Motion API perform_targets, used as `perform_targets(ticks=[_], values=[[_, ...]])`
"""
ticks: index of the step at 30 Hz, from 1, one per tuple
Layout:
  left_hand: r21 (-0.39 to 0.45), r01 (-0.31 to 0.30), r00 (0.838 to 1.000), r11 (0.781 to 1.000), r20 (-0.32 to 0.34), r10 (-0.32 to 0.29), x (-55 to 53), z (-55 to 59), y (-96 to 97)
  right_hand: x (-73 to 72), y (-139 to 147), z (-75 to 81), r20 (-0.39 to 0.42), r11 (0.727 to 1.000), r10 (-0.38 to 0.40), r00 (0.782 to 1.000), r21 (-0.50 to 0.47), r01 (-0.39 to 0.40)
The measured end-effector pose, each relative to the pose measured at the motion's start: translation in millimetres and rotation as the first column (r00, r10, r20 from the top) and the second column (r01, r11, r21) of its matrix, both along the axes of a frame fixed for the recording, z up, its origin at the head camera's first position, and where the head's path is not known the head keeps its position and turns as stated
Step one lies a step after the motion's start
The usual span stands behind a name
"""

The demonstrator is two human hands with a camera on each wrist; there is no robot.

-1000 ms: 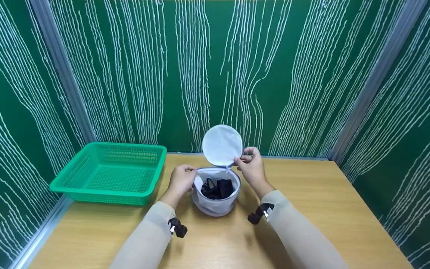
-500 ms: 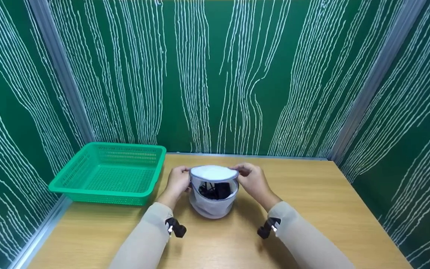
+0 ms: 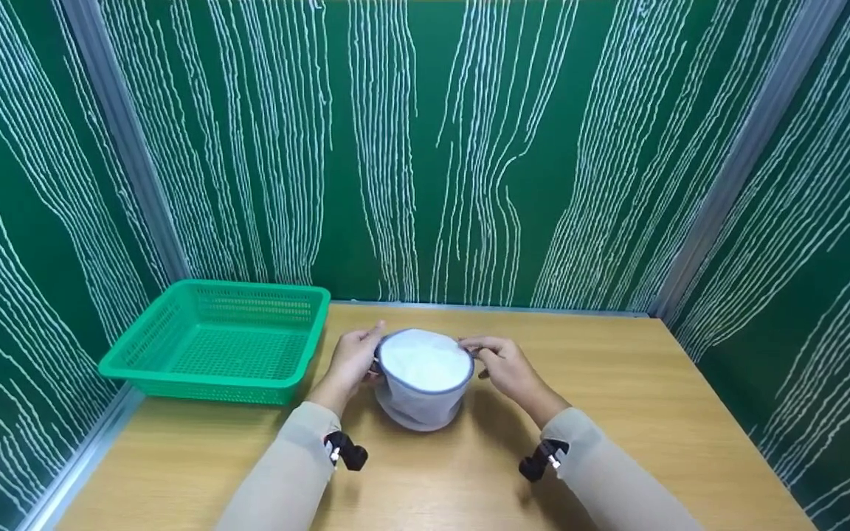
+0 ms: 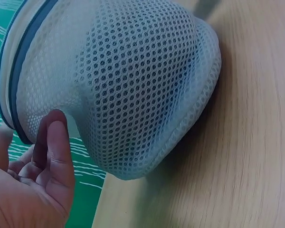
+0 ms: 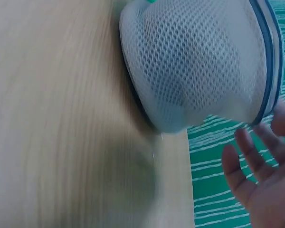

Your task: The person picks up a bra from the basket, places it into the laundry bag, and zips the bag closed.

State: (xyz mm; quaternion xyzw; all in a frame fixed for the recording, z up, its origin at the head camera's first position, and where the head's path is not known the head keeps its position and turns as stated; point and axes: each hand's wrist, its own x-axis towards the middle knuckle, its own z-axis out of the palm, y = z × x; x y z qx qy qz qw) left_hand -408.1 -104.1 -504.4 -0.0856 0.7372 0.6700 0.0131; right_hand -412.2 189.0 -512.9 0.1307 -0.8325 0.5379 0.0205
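Note:
A round white mesh laundry bag (image 3: 425, 402) with a blue-grey zipper rim stands on the table, between both hands. Its white lid (image 3: 426, 360) lies over the top and hides the inside. My left hand (image 3: 353, 361) holds the bag's left side at the rim, thumb up; in the left wrist view the fingers (image 4: 57, 142) bear against the mesh wall (image 4: 133, 80). At the rim's back right, my right hand (image 3: 505, 363) pinches the edge with thumb and forefinger. Its other fingers (image 5: 247, 156) are spread loosely in the right wrist view. The zipper pull cannot be made out.
A green plastic basket (image 3: 207, 383) with slotted walls stands at the left of the wooden table (image 3: 617, 413). Green panels (image 3: 462, 147) with white wavy lines and metal posts enclose the table's back and sides.
The lid has swung from upright down over the bag, covering the black things inside. My right hand came down with it and now sits at the rim; the left stays near the left side.

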Motion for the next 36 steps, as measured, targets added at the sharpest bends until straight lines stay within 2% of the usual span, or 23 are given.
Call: perform_targets(ticks=[4,10,16,18,23,30,33,36], values=[[-0.063,0.031,0.999,0.998,-0.019,-0.032,2.0,1.1,3.6,1.7,-4.4,3.1,0.096,0.997,-0.072,0.993,0.008,0.071],[-0.197,0.029,0.999,0.980,-0.030,-0.036,6.3,7.7,11.7,-2.5,-8.5,8.5,0.164,0.997,-0.071,0.984,0.021,0.069],[-0.376,0.012,1.000,0.926,-0.004,-0.015,7.4,21.3,22.9,-12.0,-7.0,16.4,0.147,0.997,-0.060,0.987,0.064,0.051],[-0.423,0.013,1.000,0.906,-0.017,-0.022,5.8,26.2,27.0,-15.3,-6.1,20.1,0.147,0.997,-0.044,0.988,0.076,0.033],[-0.518,0.065,0.991,0.853,-0.065,-0.115,-0.6,35.0,37.5,-22.9,-5.5,26.6,0.135,0.991,0.012,0.991,0.131,-0.030],[-0.559,0.154,0.982,0.815,-0.003,-0.188,-9.6,31.4,46.8,-32.1,-7.7,30.8,0.116,0.983,0.090,0.989,0.147,-0.107],[-0.589,0.163,0.975,0.792,-0.028,-0.222,-12.6,27.1,47.5,-34.5,-9.1,29.3,0.128,0.982,0.121,0.984,0.129,-0.138],[-0.590,0.152,0.971,0.793,-0.060,-0.230,-14.0,24.5,47.8,-35.9,-10.7,28.2,0.134,0.982,0.134,0.982,0.114,-0.150]])
